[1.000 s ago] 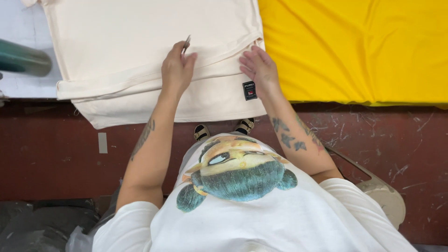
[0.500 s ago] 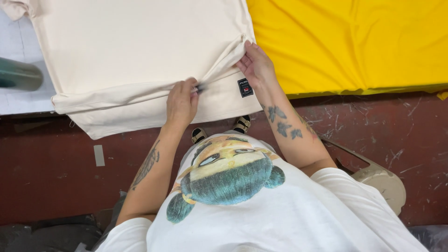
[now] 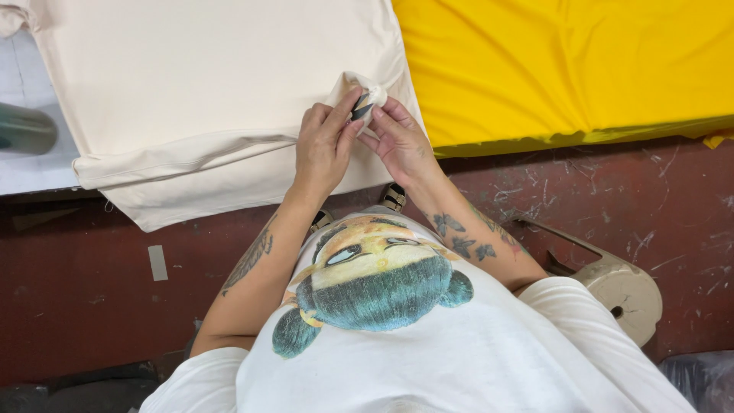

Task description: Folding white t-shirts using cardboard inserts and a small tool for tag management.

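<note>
A small dark tag sits at the corner of the cream cloth, and that corner is lifted up off the pile. Both hands meet right there. The left hand has its fingers closed on the tag and the bit of cloth around it, pinching from the left side. The right hand is closed on the same corner from the right side, with its fingertips touching the cloth just beside the tag. The two hands are very close, almost touching each other.

The cream cloth is big and folded (you can see a thick folded edge along the near side). It lies flat on the surface and hangs a little over the front edge. Right next to it, on the right, lies a bright yellow cloth, and the two touch along one side. At the far left edge there is a dark green roll, partly out of view.

Below the surface is a dark red floor with scratches. A round pale stool stands near the person's right arm. The person wears a white shirt with a picture on the front.
</note>
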